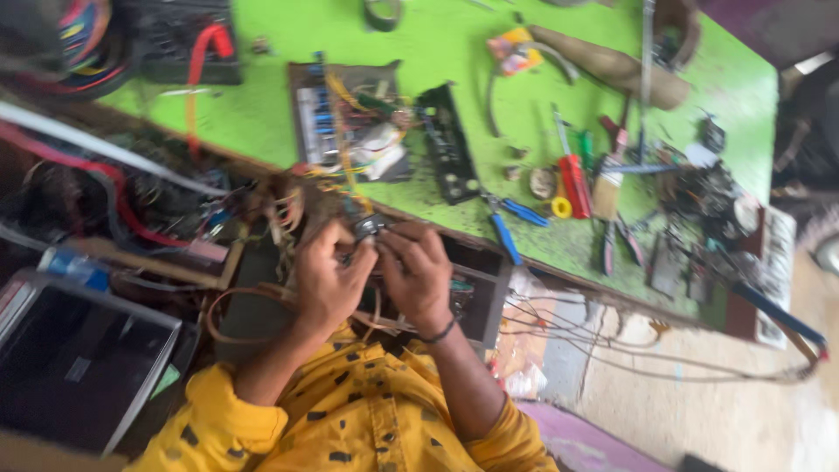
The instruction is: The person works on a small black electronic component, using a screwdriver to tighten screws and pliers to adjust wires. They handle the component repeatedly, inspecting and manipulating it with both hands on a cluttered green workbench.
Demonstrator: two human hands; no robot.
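Note:
My left hand [328,275] and my right hand [418,273] meet at the near edge of the green workbench [262,105]. Both pinch a small dark metal electronic part [370,226] between their fingertips. Yellow wires run from that part up to an opened circuit board assembly [350,131] lying on the bench. A black band circles my right wrist. Yellow patterned sleeves cover both arms. The view is blurred, so the part's detail is unclear.
A black finned heat sink strip [447,144] lies beside the board. Blue-handled pliers [511,223], a red screwdriver [572,179], a brush and more tools lie to the right. Tangled cables [105,183] and a dark box [79,358] sit at the left. Loose wires hang under the bench.

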